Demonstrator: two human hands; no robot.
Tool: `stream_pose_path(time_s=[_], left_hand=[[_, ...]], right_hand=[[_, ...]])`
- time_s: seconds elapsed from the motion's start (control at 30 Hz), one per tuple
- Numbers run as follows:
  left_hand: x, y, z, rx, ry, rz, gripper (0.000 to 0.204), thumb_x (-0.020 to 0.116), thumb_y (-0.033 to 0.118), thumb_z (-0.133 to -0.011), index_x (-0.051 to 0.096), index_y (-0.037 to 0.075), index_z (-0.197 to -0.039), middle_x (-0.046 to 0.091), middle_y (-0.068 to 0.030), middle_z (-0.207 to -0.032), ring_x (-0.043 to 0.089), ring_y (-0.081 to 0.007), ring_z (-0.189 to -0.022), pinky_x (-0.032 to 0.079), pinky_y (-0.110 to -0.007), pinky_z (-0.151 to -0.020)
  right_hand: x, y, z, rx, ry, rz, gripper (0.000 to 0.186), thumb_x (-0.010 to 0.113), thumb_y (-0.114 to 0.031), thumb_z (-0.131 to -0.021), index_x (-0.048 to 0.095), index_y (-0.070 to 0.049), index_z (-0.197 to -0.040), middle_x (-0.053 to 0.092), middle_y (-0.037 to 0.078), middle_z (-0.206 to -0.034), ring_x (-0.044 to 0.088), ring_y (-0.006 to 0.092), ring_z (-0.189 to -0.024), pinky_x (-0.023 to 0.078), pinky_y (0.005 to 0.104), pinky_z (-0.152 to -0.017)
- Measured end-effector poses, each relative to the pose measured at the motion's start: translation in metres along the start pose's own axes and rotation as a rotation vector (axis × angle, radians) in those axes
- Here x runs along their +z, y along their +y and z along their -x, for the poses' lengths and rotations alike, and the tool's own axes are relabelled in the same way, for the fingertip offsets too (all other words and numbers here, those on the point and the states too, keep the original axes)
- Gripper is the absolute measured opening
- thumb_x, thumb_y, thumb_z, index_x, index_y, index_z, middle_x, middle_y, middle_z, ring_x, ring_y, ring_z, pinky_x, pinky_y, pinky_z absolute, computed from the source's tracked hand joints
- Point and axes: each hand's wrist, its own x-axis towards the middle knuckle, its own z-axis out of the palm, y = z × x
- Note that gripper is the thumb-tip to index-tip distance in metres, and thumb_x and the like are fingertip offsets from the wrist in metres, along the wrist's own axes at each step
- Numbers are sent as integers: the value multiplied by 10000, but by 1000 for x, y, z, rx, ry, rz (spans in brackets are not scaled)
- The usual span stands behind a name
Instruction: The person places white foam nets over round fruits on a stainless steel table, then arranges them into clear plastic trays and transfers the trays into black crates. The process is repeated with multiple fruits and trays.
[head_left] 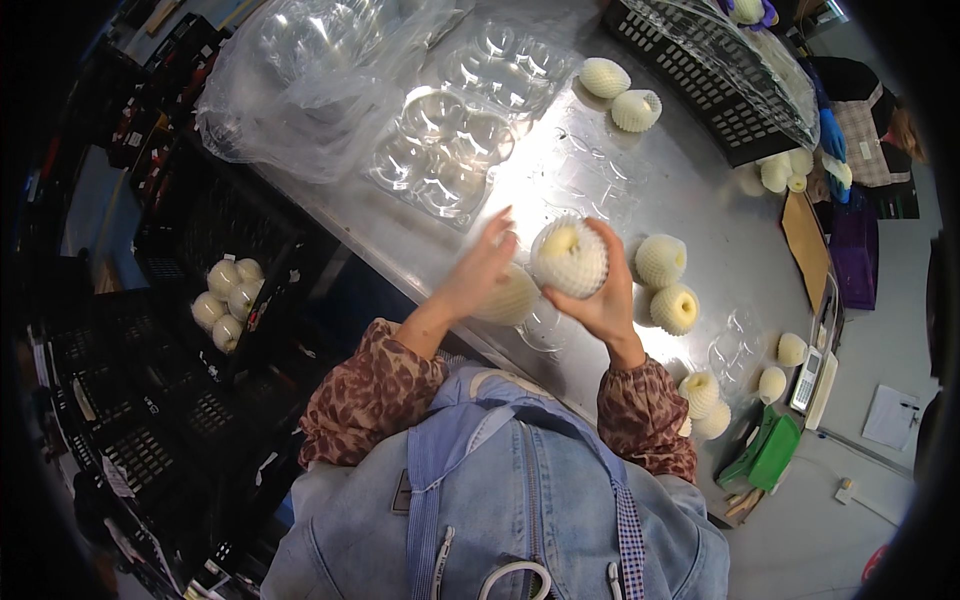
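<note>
My right hand point(605, 290) grips a pale yellow fruit in a white foam net point(568, 258) over the steel table. Just left of it, my left hand point(485, 262) has its fingers apart, slightly blurred, above another netted fruit point(508, 300), which sits at a clear plastic tray point(545, 335) and is partly hidden by the hand. Two netted fruits point(668, 285) lie right of my right hand. Beyond my hands are empty clear molded trays point(430, 155), a flat clear tray point(585, 175) and two more netted fruits point(625, 100).
A plastic bag of trays point(300, 80) is at back left. Black crates point(120, 420) stand left, one holding wrapped fruits point(228, 305). A black crate point(700, 70) is at back right, near another worker's blue-gloved hand point(832, 135). More fruits point(705, 400), a scale point(805, 380) and a green basket point(760, 450) are right.
</note>
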Motion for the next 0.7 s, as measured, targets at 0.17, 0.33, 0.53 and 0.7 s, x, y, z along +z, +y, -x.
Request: stream_pose_path(time_s=[0.17, 0.33, 0.53, 0.7], left_hand=[[-41, -48, -8, 47, 245, -572, 473, 642, 269, -888, 514, 92, -1308, 624, -138, -1135, 626, -235, -931, 507, -356, -809], [-49, -75, -9, 17, 299, -589, 312, 662, 253, -875, 633, 58, -1117, 672, -96, -903, 635, -202, -743, 509, -324, -718], [-58, -84, -14, 8, 238, -540, 226, 663, 223, -887, 671, 26, -996, 657, -57, -821, 601, -148, -681, 493, -286, -651], [-58, -94, -19, 7, 212, -514, 159, 644, 160, -916, 660, 18, -984, 601, 2, -769, 525, -64, -576, 426, -226, -499]], right_hand=[[29, 21, -29, 130, 27, 12, 863, 854, -192, -660, 399, 3, -1366, 564, 183, -1215, 588, 247, -1121, 494, 345, -943], [62, 39, -41, 37, 17, 353, 845, 842, -279, -659, 436, 41, -1328, 529, 243, -1252, 545, 336, -1163, 464, 399, -954], [61, 48, -37, 87, -149, 683, 800, 789, -357, -649, 470, 16, -1281, 536, 217, -1206, 489, 388, -1196, 342, 507, -1036], [59, 57, -37, 144, -231, 887, 825, 759, -470, -662, 469, -21, -1291, 440, 211, -1336, 266, 443, -1375, 230, 654, -1053]])
